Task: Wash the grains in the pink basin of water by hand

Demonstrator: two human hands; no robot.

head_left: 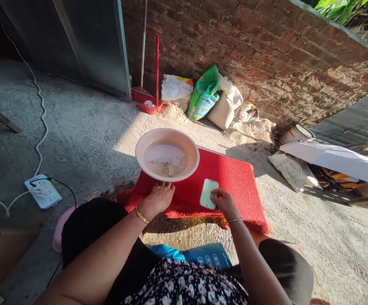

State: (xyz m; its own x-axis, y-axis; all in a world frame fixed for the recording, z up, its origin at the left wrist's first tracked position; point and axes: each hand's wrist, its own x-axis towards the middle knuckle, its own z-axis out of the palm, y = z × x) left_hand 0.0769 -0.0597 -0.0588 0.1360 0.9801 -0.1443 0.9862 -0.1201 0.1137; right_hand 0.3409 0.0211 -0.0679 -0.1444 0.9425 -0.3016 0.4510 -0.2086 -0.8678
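A pale pinkish-white basin [141, 159] stands on a fuzzy red mat [234, 169], with water and dark specks in its bottom. My left hand [161, 197], with a gold bangle at the wrist, reaches the basin's near side. Its fingers point forward, with the tips partly under the rim; whether they touch the basin I cannot tell. To the right, my right hand [225, 202] pinches the edge of a pale green flat rectangular piece [208, 194] with rounded corners, which lies on or just above the mat. A silver bangle is on that wrist.
Behind the mat, a green sack [203, 93], a white sack [225, 108] and a red dustpan [152, 106] stand by a brick wall [234, 46]. A power strip [43, 191] with cords lies left. A blue bag [207, 255] is between my legs.
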